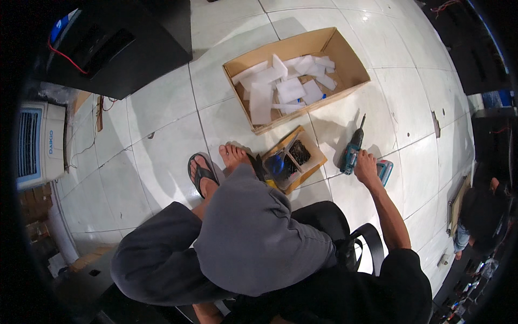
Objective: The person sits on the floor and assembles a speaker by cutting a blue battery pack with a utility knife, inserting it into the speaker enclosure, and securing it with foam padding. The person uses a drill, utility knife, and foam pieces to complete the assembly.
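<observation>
My right hand (367,166) is wrapped round the handle of a teal and black cordless drill (352,152). The drill is over the tiled floor with its long dark bit pointing away from me. My left hand is out of sight; only a bit of skin shows at the lower edge below my legs. Left of the drill, a clear divided plastic tray (318,157) holds black screws in one compartment and dark bits with a blue sheen in another. Beyond it stands an open cardboard box (349,65) with several white foam-like pieces (291,90) inside.
A black cabinet (135,48) stands at the far left, near a white appliance with a blue grille (29,143). My feet, one in a black flip-flop (203,174), are left of the tray. Another person (480,216) and dark cabinets line the right side.
</observation>
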The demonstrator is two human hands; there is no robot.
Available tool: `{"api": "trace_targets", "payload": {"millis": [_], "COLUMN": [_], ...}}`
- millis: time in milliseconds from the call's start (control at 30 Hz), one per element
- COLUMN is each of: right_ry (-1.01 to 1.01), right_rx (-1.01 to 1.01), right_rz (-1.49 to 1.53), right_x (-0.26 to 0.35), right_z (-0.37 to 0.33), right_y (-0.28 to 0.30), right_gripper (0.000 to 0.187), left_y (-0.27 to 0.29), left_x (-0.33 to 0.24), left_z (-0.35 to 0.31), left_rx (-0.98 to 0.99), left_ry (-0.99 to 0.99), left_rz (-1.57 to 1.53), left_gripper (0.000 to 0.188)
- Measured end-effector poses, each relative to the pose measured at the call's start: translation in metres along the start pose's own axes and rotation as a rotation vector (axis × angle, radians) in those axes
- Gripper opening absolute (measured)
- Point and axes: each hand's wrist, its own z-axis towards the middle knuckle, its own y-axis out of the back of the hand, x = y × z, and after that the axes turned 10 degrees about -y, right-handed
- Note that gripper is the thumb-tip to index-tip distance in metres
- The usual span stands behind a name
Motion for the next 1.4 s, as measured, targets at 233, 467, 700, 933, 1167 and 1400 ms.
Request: {"api": "trace_targets", "payload": {"millis": [233,467,700,933,1167,1400], "right_ry": [-0.233,-0.216,0.109,0.188,-0.013,0.142], "right_rx": [0.338,0.129,0.266,0.187,0.576,0.425], "right_rz": [1.443,1.701,1.587,0.642,0.755,0.497], "right_x": [0.129,0.175,0.203,0.166,0.151,0.17], "right_z": [0.049,0.16,0.179,0.061,-0.009,-0.007], "right_y": [0.106,0.1,0.167,0.101,0.069,0.05], "right_gripper": [0.079,0.05,0.076,0.051,0.058,0.046], "left_y": [-0.021,-0.046,-0.051,-0.048,-0.048,-0.049], "left_x": [0.015,0.011,0.011,0.006,0.025,0.019], "left_z": [-0.01,0.004,0.005,0.0,-0.02,-0.019], "left_rx": [-0.098,-0.083,-0.066,0.026,0.079,0.028], "left_ry": [0.003,-0.041,-0.092,-0.182,-0.207,-0.181], "left_rz": [0.008,0.003,-0.033,-0.061,-0.061,-0.016], "left_gripper": [0.02,0.021,0.022,0.024,0.027,0.029]}}
